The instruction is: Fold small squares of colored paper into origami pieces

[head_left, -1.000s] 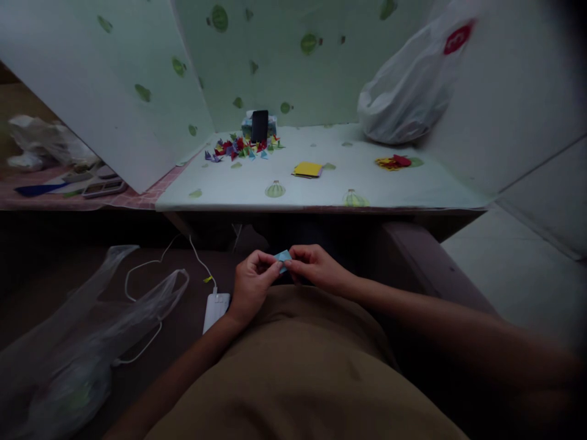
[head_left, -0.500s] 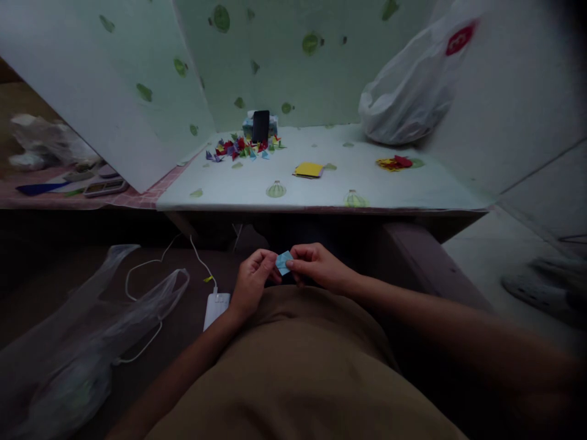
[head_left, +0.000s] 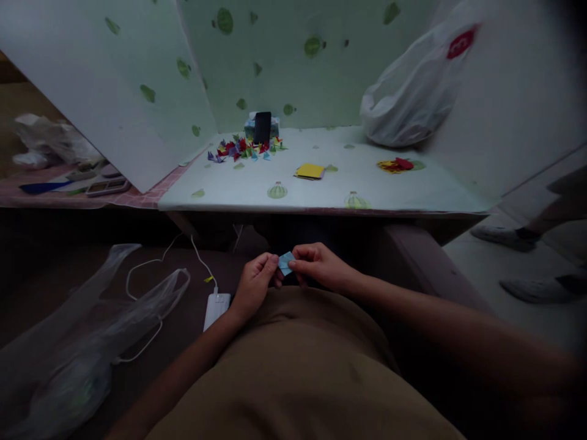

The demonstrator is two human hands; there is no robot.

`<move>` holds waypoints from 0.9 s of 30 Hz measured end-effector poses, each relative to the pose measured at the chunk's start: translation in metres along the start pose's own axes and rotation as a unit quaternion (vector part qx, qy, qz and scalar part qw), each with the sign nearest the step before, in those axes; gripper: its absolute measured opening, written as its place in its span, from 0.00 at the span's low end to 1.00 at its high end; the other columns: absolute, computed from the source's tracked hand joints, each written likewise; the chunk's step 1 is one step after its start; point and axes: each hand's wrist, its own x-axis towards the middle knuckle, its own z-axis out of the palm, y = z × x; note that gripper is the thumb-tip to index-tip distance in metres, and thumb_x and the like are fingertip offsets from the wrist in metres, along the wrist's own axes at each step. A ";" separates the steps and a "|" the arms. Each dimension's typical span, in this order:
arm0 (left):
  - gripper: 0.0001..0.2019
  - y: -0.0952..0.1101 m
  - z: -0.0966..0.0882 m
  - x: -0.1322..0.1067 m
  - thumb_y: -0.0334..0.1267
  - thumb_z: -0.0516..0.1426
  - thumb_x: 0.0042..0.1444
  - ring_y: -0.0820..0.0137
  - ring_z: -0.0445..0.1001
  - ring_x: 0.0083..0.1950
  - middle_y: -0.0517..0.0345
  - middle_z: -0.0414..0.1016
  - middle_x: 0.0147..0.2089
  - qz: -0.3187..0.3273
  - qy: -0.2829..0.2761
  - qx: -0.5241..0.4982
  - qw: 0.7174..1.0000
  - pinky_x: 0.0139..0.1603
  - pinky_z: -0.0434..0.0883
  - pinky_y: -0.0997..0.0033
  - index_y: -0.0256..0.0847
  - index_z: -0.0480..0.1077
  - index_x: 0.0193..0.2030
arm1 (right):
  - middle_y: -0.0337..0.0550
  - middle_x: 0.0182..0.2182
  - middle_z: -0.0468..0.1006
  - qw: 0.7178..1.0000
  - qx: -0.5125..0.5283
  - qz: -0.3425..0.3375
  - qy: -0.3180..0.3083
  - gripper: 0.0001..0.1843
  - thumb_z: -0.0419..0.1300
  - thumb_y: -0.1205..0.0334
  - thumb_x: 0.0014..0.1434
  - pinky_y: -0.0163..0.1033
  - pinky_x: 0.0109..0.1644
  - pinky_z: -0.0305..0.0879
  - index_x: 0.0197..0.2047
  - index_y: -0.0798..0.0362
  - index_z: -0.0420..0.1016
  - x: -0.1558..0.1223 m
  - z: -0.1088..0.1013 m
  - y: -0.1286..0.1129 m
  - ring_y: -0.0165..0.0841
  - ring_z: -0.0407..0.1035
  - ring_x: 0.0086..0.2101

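**Small blue paper point(head_left: 287, 263) held between two hands**

The blue paper sits just above the person's lap, near side of the worktop point(head_left: 238, 192), with a crease line across it. The right hand point(head_left: 324, 267) has its grip pinching the paper's right side, thumb on top; the left hand's point(head_left: 255, 280) grip is pinched at the left corner.

Of the containers, a white plastic bag point(head_left: 403, 110) stands at the far right of the worktop, full-looking, its contents hidden. A tissue box point(head_left: 250, 127) at the far left has white tissue showing at its top — a dark phone point(head_left: 263, 127) leans against its front, behind a cluster of coloured folded-paper pieces point(head_left: 236, 148). On the seat point(head_left: 151, 373) at near left, a clear plastic bag point(head_left: 87, 360) holds something pale green, too blurred to name.

Compared with a second ago, the left thumb has drawn back from the paper's face to its corner, leaving more blue visible. At far right, a passer-by's shoes point(head_left: 504, 237) and lower leg are now in view — the first frame showed bare floor point(head_left: 477, 269) there.
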 end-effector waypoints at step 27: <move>0.14 -0.005 0.003 0.001 0.46 0.58 0.59 0.75 0.66 0.23 0.63 0.68 0.21 0.028 0.022 0.018 0.999 0.28 0.62 0.75 0.38 0.68 0.28 | 0.33 0.18 0.70 1.000 0.012 0.023 -0.003 0.17 0.64 0.51 0.54 0.31 0.23 0.60 0.26 0.54 0.67 -0.001 0.002 -0.002 0.24 0.64 0.17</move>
